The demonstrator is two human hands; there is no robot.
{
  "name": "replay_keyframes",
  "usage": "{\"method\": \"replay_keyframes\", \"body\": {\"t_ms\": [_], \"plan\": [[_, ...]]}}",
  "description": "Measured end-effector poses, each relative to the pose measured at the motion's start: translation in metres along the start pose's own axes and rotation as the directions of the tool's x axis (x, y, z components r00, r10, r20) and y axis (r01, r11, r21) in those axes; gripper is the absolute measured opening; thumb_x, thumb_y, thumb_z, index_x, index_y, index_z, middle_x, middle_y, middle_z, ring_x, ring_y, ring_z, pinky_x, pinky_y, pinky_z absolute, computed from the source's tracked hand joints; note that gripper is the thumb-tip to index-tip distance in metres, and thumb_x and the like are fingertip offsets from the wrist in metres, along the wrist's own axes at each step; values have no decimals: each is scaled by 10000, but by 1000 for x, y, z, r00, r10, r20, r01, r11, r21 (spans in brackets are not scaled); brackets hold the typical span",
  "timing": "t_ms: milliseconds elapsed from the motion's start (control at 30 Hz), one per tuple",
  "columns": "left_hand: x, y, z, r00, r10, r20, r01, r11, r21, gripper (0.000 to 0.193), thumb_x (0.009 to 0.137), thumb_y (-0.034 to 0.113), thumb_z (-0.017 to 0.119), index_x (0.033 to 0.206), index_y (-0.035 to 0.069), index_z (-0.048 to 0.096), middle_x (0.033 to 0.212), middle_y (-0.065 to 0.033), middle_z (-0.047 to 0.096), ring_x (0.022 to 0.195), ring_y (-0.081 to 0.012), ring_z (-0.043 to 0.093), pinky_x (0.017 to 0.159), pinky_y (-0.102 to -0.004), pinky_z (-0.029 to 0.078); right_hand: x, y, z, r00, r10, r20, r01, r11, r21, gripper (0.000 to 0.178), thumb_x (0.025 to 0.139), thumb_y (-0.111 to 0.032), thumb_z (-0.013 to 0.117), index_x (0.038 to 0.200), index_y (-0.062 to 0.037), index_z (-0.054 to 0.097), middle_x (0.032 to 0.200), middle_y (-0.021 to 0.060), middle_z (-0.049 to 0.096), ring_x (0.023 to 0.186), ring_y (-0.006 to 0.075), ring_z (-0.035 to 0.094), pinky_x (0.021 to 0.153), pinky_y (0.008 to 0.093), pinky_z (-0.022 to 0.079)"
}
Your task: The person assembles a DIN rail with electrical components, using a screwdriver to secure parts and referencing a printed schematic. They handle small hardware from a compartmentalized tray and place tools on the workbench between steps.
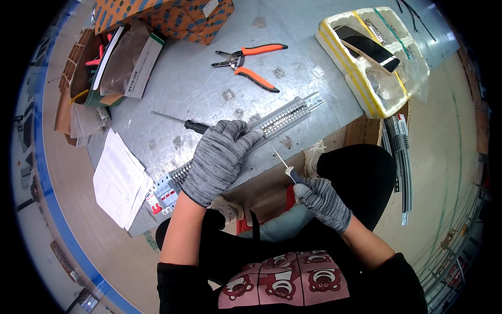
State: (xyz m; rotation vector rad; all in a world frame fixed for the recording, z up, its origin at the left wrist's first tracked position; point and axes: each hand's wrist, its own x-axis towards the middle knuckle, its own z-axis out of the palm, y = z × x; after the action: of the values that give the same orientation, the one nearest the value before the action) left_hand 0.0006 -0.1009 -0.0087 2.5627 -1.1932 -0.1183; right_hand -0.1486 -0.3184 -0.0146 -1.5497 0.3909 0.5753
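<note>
A grey metal table [300, 29] spreads out before me, with a pale floor [444, 157] around it. At its far side stand a patterned orange box [162, 18] and a carton of odds and ends; a stack of papers [119, 178] hangs over the left edge. A phone [368, 49] lies across a foam box [342, 63] at the right, and orange-handled wire strippers [251, 63] lie splayed in the middle.

Nearer the seated person, a rail [312, 104] slants along the table's near edge, with terminals [282, 119] on its upper right stretch and breakers [167, 193] at its lower left. The gloved left hand [222, 157] bends over the rail between them; I cannot tell how firmly it grips. A black screwdriver [196, 126] points away from its knuckles, possibly just lying there. The gloved right hand [327, 201] is closed around another screwdriver [294, 176], whose tip reaches the terminals beside the left thumb.
</note>
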Motion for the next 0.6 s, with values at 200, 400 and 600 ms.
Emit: {"method": "replay_keyframes", "body": {"t_ms": [200,400,600], "plan": [[6,2,3,1000,11,23,-11,1000,18,366,817,99,599,1168,160,679,1063,-135,594,990,-294,574,881,-395,483,2,11,-4,998,-61,35,62,997,-44,303,974,-285,578,870,-10,650,643,54,586,608,138,560,607,285,469],[10,7,-3,997,15,70,-20,997,79,368,821,123,592,1172,187,679,1072,-132,597,996,-286,577,876,-393,487,1,11,-6,997,-57,48,58,998,-18,312,974,-300,574,860,-19,645,668,39,589,636,122,558,623,281,471],[11,7,-4,997,18,80,-25,995,93,376,822,123,573,1176,196,676,1079,-133,596,1003,-292,576,879,-401,488,-7,5,-21,997,66,46,-67,998,19,300,974,-294,570,866,-24,643,705,27,595,691,109,568,663,272,480]]}}
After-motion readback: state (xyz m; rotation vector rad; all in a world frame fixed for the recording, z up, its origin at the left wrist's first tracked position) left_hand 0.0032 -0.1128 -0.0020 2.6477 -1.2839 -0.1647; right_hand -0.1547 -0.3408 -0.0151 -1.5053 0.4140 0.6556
